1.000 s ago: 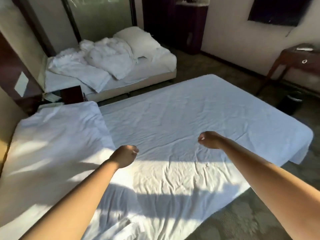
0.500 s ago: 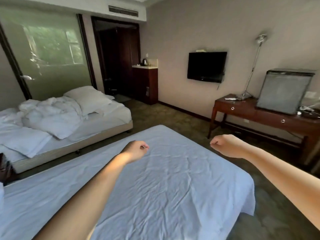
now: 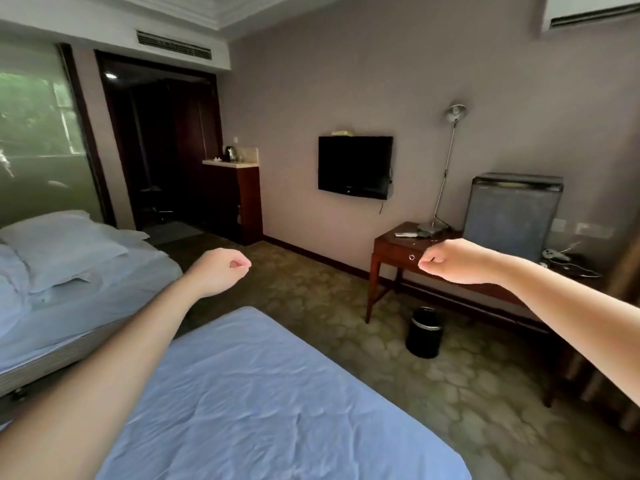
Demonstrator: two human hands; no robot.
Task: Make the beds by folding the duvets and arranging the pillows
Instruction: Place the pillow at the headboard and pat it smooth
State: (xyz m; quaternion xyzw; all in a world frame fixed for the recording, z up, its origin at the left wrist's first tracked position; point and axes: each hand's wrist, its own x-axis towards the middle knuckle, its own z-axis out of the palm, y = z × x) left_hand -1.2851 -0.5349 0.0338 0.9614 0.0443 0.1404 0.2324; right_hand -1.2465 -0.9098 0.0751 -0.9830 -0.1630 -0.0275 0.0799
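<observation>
We hold both arms out over the near bed (image 3: 277,393). Our left hand (image 3: 221,271) is closed in a fist above the bed's far corner. Our right hand (image 3: 450,261) is a fist too, out past the bed's right side. We see nothing in either hand. We think they hang in the air like this because we are between jobs and looking for what to do next.

The near bed shows only a flat blue-white sheet with small wrinkles. We see no duvet or pillow on the part in view. So we think this bed needs its bedding brought back.

The other bed (image 3: 104,306) stands to the left of the near bed, across a strip of floor. A white pillow (image 3: 62,249) lies flat on it, a bit crooked. Just left of it, a lumpy white bit at the very edge may be the duvet (image 3: 8,271). It is cut off, so we cannot be sure. That bed looks like it needs tidying as well.

Past the foot of the near bed, a black TV (image 3: 355,166) hangs on the wall. To the right of the near bed are a brown desk (image 3: 398,251) and a small black bin (image 3: 424,337).

We can read no words anywhere. The TV has a tiny mark low down, too small to read.
</observation>
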